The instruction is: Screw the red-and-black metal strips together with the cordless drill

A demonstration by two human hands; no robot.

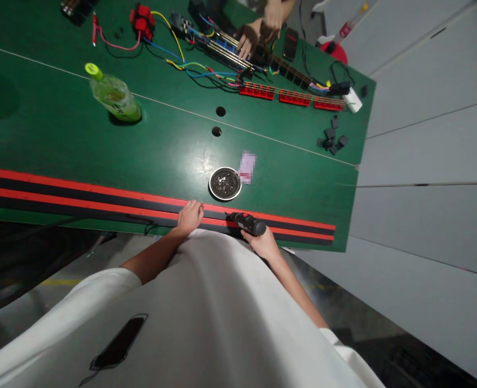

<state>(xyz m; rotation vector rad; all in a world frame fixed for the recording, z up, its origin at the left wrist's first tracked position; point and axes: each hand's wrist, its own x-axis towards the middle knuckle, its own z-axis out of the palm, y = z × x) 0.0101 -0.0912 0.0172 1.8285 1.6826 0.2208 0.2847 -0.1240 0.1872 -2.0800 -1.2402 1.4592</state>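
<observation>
My right hand grips a black cordless screwdriver, which has a red button. Its bit points left over the long red-and-black strips along the table's near edge. My left hand rests on these strips, left of the bit, its fingers curled together; anything inside them is hidden. Just beyond both hands stands a round dish filled with small dark, shiny pieces that look like screws. A blurred pinkish card or packet touches the dish's right side.
A bottle with a green cap stands at the left of the green table. Across it, another person's hands work on wired metal bars. Red holders and black pieces lie at the right.
</observation>
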